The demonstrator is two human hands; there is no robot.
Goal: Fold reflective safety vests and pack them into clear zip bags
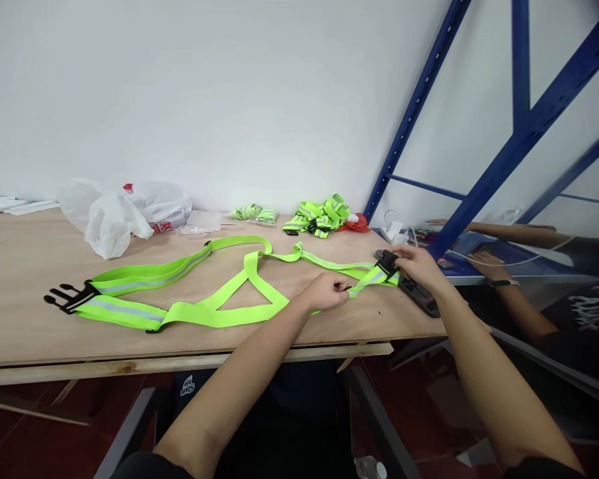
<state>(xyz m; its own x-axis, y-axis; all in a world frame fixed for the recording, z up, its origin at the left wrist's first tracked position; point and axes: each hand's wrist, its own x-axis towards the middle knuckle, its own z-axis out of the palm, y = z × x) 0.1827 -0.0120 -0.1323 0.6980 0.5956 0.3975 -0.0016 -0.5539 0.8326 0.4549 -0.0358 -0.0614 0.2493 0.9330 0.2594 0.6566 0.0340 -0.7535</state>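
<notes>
A neon-green reflective harness (204,311) with silver stripes lies spread across the wooden table. At its left end sits a black pronged buckle half (70,297), unfastened. My left hand (326,292) is closed on the strap near the right end, at a small black piece mostly hidden by the fingers. My right hand (419,265) pinches the black buckle (388,261) at the harness's right end, thumb and fingers together on its edge. A dark handheld device (419,297) lies just under and beside my right hand.
Along the wall are white plastic bags (110,219), a clear packet (199,222), bagged green straps (253,213), a bundled green harness (322,216) and a red item (355,223). A blue metal rack (484,179) rises on the right, where another person's arm (522,303) shows.
</notes>
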